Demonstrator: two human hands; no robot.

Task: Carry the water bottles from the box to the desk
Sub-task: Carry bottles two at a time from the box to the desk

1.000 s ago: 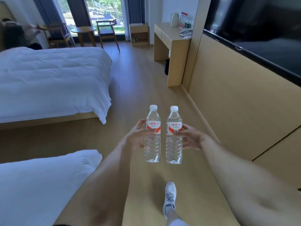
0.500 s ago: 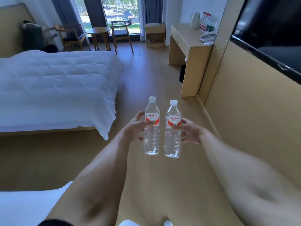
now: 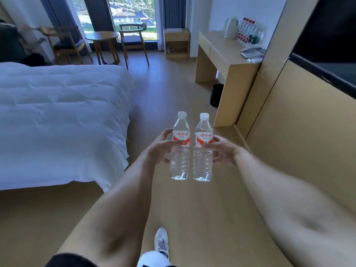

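Observation:
I hold two clear water bottles upright in front of me, side by side over the wooden floor. My left hand [image 3: 160, 149] grips the left bottle [image 3: 180, 164] at its red-and-white label. My right hand [image 3: 223, 151] grips the right bottle [image 3: 202, 164] the same way. Both have white caps. The wooden desk [image 3: 221, 53] stands ahead on the right against the wall. Several more bottles [image 3: 247, 31] stand at its far corner beside a pale kettle [image 3: 231, 27] and a telephone [image 3: 253, 53]. The box is out of view.
A bed with a white duvet [image 3: 63, 116] fills the left. A black bin [image 3: 216, 95] sits under the desk. A wood-panelled wall [image 3: 300, 120] runs along the right. Two chairs, a round table [image 3: 102, 35] and a small shelf [image 3: 176, 43] stand by the window. My shoe [image 3: 161, 241] is on the floor.
I have walked forward down the aisle: the desk and bed are nearer and larger. Both bottles stay gripped in the same hands. My foot has swung back into view.

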